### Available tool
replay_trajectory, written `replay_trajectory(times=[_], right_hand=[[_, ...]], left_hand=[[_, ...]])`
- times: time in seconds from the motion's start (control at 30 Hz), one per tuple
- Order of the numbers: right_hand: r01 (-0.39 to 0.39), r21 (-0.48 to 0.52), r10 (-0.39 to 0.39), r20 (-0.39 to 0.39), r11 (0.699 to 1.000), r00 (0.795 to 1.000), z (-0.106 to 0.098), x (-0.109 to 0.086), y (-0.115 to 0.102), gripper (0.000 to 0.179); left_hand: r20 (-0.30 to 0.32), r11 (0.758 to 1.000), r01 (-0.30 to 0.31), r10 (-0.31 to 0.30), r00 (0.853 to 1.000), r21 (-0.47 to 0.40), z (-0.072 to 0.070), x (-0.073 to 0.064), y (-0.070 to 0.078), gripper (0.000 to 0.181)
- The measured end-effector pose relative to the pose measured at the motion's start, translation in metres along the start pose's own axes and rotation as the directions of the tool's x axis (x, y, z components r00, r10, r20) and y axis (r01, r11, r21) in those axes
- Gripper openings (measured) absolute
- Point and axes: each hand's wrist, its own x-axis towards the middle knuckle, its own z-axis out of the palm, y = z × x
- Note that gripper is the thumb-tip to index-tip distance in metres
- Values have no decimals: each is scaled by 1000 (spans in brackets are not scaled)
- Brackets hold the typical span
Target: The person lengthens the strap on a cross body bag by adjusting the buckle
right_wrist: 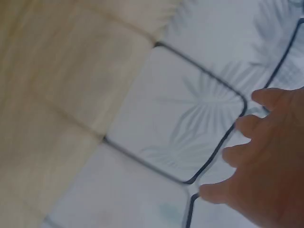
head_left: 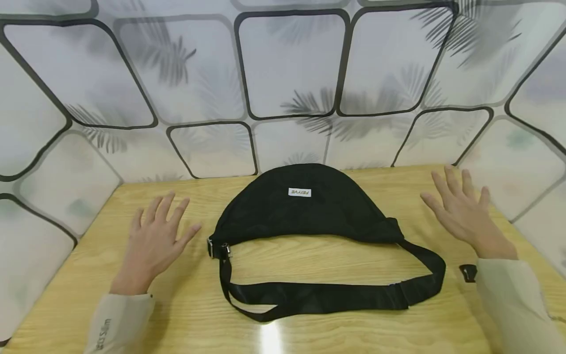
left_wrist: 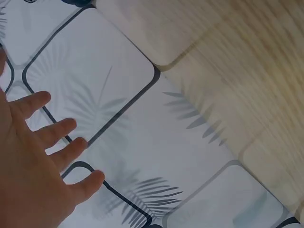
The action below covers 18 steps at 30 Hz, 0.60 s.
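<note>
A black half-moon waist bag (head_left: pixel 305 211) lies flat on the wooden table, its small white label (head_left: pixel 299 192) reading upside down. Its black strap (head_left: pixel 327 297) loops along the near side, with a metal buckle (head_left: pixel 210 248) at the bag's left end. To the left of the bag my left hand (head_left: pixel 155 241) is spread, fingers apart and holding nothing. On the other side my right hand (head_left: pixel 464 211) is spread too, also holding nothing and apart from the bag. Both wrist views show the spread fingers against the patterned wall, without the bag.
A small black piece (head_left: pixel 468 273) lies by the right sleeve, partly covered by it. Patterned wall covering (head_left: pixel 292 64) with dark outlines and leaf prints encloses the wooden table (head_left: pixel 185 324) at the back and both sides.
</note>
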Motion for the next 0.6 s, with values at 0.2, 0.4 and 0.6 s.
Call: replay_trajectory(times=[0.2,0.4,0.6], right_hand=[[67,216,-74,23,974,997,-22,6,-39,58],[136,354,-150,12,925,989,-30,8,-86,37],[218,408,-264,58,887,963,-23,13,-121,30]], left_hand=[[65,995,-88,91,994,-39,-2,-4,6,50],[102,978,-65,86,991,-198,-5,-3,9,40],[186,923,5,73,980,-386,-2,-1,9,39]])
